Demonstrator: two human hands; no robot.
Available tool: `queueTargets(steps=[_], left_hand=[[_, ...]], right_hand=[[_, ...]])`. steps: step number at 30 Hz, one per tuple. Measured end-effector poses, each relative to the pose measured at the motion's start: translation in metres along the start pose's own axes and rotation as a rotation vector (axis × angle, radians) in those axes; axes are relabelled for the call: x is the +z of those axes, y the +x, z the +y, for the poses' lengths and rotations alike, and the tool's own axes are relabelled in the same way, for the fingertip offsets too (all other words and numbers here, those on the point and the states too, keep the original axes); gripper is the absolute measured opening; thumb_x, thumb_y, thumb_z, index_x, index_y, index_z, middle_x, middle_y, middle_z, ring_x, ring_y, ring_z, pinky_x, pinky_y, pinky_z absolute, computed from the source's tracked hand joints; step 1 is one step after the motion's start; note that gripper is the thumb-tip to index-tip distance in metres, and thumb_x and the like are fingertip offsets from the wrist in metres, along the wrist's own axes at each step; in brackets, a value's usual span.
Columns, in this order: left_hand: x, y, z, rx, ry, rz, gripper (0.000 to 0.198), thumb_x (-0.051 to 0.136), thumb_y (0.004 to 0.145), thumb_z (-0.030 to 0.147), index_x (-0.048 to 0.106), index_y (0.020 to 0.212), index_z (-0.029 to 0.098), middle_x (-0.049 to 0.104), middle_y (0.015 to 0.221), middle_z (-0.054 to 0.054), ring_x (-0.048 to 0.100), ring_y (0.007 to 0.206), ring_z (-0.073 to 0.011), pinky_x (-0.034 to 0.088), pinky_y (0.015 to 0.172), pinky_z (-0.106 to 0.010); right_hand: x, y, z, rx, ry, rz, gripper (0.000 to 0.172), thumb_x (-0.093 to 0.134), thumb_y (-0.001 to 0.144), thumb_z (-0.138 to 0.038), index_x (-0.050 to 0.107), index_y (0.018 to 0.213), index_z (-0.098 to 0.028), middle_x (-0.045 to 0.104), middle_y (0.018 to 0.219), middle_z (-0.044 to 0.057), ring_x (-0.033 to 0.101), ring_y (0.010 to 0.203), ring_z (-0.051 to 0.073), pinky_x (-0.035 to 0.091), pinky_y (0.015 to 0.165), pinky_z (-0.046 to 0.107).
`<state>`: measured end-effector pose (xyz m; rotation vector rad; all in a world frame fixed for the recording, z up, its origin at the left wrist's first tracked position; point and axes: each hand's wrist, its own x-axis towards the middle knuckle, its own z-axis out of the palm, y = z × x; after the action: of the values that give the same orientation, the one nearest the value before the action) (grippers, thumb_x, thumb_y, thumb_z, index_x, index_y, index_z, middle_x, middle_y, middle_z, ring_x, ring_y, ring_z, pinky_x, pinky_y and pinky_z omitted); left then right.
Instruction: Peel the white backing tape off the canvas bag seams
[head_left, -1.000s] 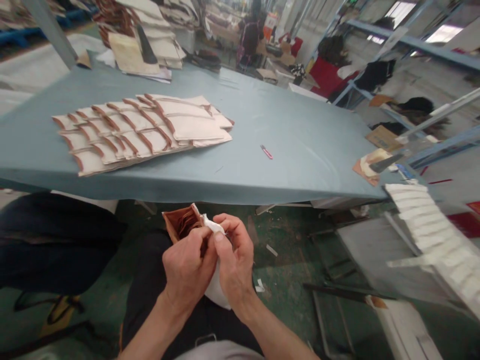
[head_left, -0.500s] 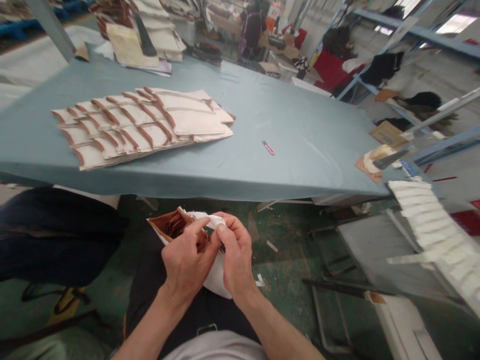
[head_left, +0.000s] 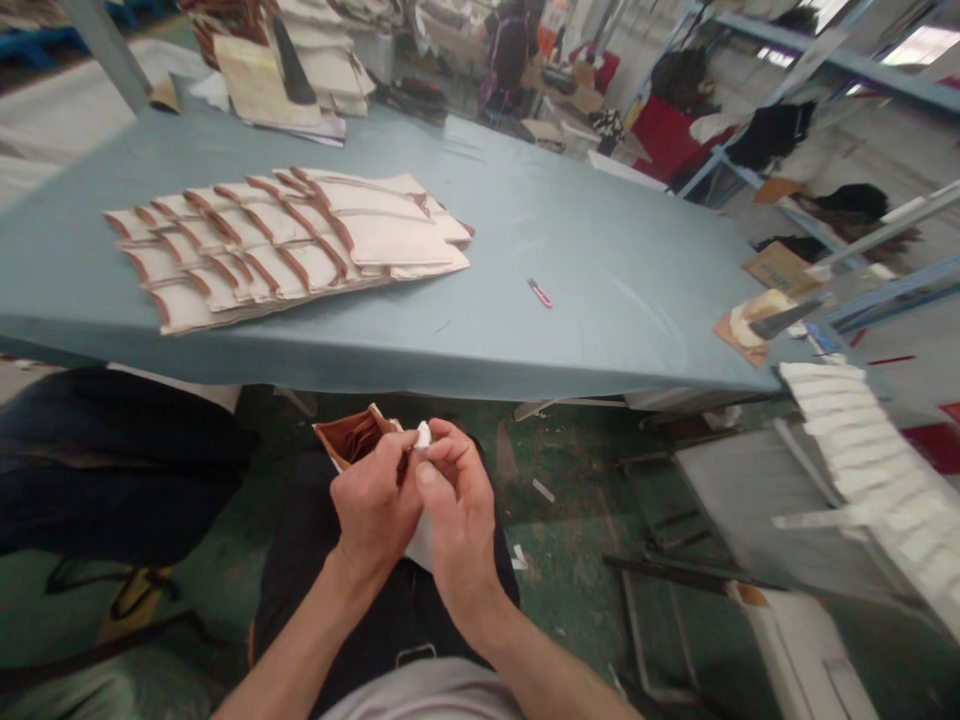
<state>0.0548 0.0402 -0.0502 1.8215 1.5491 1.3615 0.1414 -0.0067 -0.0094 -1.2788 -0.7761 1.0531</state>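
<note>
Above my lap, a white cloth piece with a brown, open, pouch-like inside (head_left: 351, 438) is held in both hands. My left hand (head_left: 377, 502) is closed on its near side, thumb and fingers pinching by the edge. My right hand (head_left: 463, 515) meets it from the right, its fingers bent around a bunched white corner (head_left: 424, 436) that pokes up between the two hands. The lower part of the piece hangs below my fingers, and my hands hide most of its middle.
On the blue-covered table (head_left: 585, 330) lie overlapping rows of similar white pieces with brown edges (head_left: 255, 245) and a small red thread snipper (head_left: 540, 293). A chair-like frame with white strips (head_left: 862, 420) stands at right. Paper scraps (head_left: 544, 490) lie on the floor.
The white edge, earlier stretched flat between my hands, is now bunched into a small upright tip. My right hand has shifted slightly left and its fingers have curled in.
</note>
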Motion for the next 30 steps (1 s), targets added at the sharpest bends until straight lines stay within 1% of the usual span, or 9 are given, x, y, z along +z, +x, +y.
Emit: queueTargets(steps=[4, 6, 8, 11, 13, 18, 20, 24, 30], left_hand=[[-0.013, 0.009, 0.000, -0.209, -0.181, -0.145, 0.030, 0.063, 0.097, 0.044, 0.074, 0.087, 0.018, 0.072, 0.061, 0.000, 0.063, 0.048, -0.0149, 0.046, 0.048, -0.022], [-0.022, 0.010, 0.002, -0.277, -0.281, -0.230, 0.037, 0.061, 0.098, 0.049, 0.071, 0.082, 0.018, 0.068, 0.056, 0.001, 0.060, 0.043, -0.0149, 0.045, 0.042, -0.022], [-0.030, 0.008, 0.005, -0.383, -0.425, -0.287, 0.039, 0.064, 0.096, 0.053, 0.069, 0.080, 0.018, 0.067, 0.056, 0.001, 0.060, 0.042, -0.0148, 0.046, 0.041, -0.022], [-0.041, 0.004, 0.009, -0.531, -0.660, -0.360, 0.037, 0.077, 0.089, 0.053, 0.074, 0.083, 0.017, 0.071, 0.065, -0.001, 0.063, 0.049, -0.0141, 0.049, 0.046, -0.021], [-0.049, 0.002, 0.012, -0.538, -0.721, -0.411, 0.034, 0.079, 0.090, 0.050, 0.077, 0.086, 0.017, 0.073, 0.066, -0.002, 0.064, 0.050, -0.0145, 0.049, 0.047, -0.021], [-0.064, -0.001, 0.020, -0.511, -0.749, -0.507, 0.032, 0.077, 0.093, 0.049, 0.077, 0.085, 0.018, 0.074, 0.061, -0.003, 0.067, 0.048, -0.0179, 0.052, 0.046, -0.024], [-0.067, -0.002, 0.025, -0.558, -0.770, -0.503, 0.033, 0.079, 0.091, 0.049, 0.076, 0.080, 0.018, 0.072, 0.057, -0.003, 0.066, 0.045, -0.0179, 0.051, 0.044, -0.024], [-0.069, -0.004, 0.039, -0.660, -0.781, -0.406, 0.032, 0.085, 0.085, 0.046, 0.074, 0.073, 0.018, 0.070, 0.054, -0.002, 0.062, 0.044, -0.0150, 0.046, 0.043, -0.021], [-0.069, -0.003, 0.038, -0.644, -0.750, -0.397, 0.030, 0.083, 0.085, 0.043, 0.075, 0.072, 0.018, 0.070, 0.056, -0.001, 0.061, 0.046, -0.0145, 0.046, 0.046, -0.022]], right_hand=[[-0.019, -0.004, -0.007, -0.222, -0.116, -0.030, 0.021, 0.069, 0.095, -0.034, 0.066, 0.114, -0.027, 0.061, 0.148, 0.008, 0.053, 0.144, 0.026, 0.040, 0.120, 0.044], [-0.032, 0.006, -0.009, -0.258, -0.168, -0.039, 0.026, 0.069, 0.096, -0.033, 0.066, 0.120, -0.026, 0.066, 0.142, 0.009, 0.057, 0.139, 0.026, 0.041, 0.119, 0.045], [-0.040, 0.021, -0.011, -0.218, -0.232, -0.113, 0.029, 0.070, 0.096, -0.035, 0.068, 0.122, -0.025, 0.072, 0.133, 0.009, 0.064, 0.130, 0.026, 0.044, 0.116, 0.045], [-0.041, 0.036, -0.019, -0.192, -0.289, -0.309, 0.023, 0.071, 0.094, -0.038, 0.073, 0.113, -0.024, 0.077, 0.121, 0.008, 0.069, 0.119, 0.026, 0.049, 0.109, 0.042], [-0.036, 0.038, -0.027, -0.209, -0.271, -0.403, 0.017, 0.070, 0.096, -0.037, 0.075, 0.104, -0.024, 0.078, 0.115, 0.007, 0.070, 0.113, 0.025, 0.050, 0.105, 0.041], [-0.025, 0.032, -0.041, -0.254, -0.205, -0.456, 0.007, 0.072, 0.094, -0.030, 0.073, 0.090, -0.025, 0.079, 0.107, 0.006, 0.071, 0.106, 0.024, 0.053, 0.102, 0.041], [-0.024, 0.031, -0.044, -0.251, -0.189, -0.476, 0.007, 0.071, 0.093, -0.027, 0.072, 0.087, -0.025, 0.079, 0.106, 0.006, 0.071, 0.106, 0.024, 0.053, 0.102, 0.043], [-0.023, 0.030, -0.044, -0.205, -0.147, -0.493, 0.008, 0.070, 0.093, -0.027, 0.072, 0.085, -0.025, 0.078, 0.104, 0.005, 0.071, 0.104, 0.024, 0.053, 0.102, 0.044], [-0.021, 0.028, -0.038, -0.155, -0.133, -0.484, 0.012, 0.070, 0.095, -0.028, 0.070, 0.084, -0.024, 0.077, 0.101, 0.004, 0.071, 0.100, 0.022, 0.054, 0.101, 0.041]])
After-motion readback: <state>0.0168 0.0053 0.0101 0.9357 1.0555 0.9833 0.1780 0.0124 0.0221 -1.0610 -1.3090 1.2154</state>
